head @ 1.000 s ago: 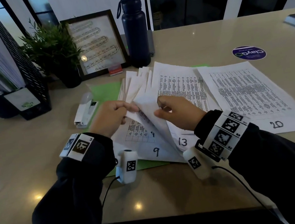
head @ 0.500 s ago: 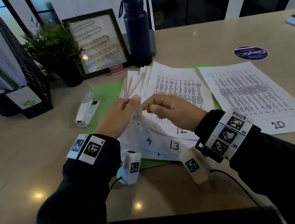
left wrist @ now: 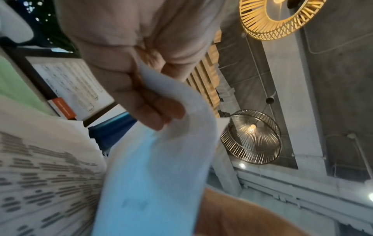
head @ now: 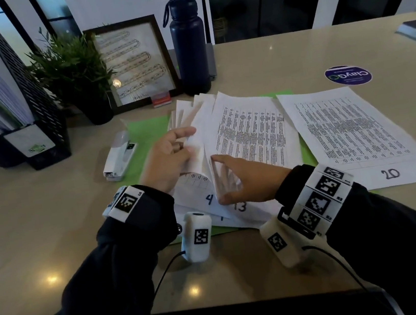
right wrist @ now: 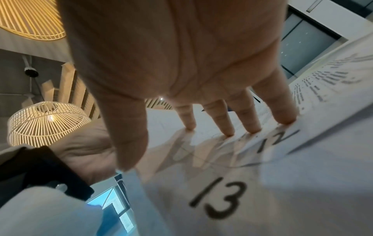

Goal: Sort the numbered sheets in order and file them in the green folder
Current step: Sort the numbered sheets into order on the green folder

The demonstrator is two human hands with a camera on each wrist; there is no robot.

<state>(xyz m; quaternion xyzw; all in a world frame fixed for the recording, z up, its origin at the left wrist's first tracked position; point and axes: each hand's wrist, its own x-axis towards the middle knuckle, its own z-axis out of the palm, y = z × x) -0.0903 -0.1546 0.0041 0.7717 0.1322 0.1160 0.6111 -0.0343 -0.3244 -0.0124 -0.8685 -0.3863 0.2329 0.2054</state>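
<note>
Head view is showing both dark-sleeved forearms reaching forward over the beige tabletop point(head: 293, 51), each wrist wearing a white marker band. The left hand point(head: 167, 160) is tilting up on its edge, while the right hand point(head: 247, 178) is lying low with its palm facing down.

A fanned pile of white printed sheets with handwritten numbers point(head: 249, 135) is lying on the flat green paper folder point(head: 144, 131), which is spreading out under it on the tabletop. A separate sheet marked 20 point(head: 353, 134) is lying just beside the pile on the right. A white stapler point(head: 119, 159), a potted green plant point(head: 71, 69), a dark-framed picture point(head: 135, 63) and a navy metal bottle point(head: 189, 45) are standing behind, with woven ceiling lamps point(left wrist: 252, 137) hanging overhead.

The left grip is pinching a lifted, curling sheet point(left wrist: 161, 159) between thumb and curled fingers. The right grip is released: straight, spread fingers point(right wrist: 280, 103) are pressing their tips on the sheet numbered 12 point(right wrist: 274, 138), above the sheet numbered 13 point(right wrist: 222, 199).
</note>
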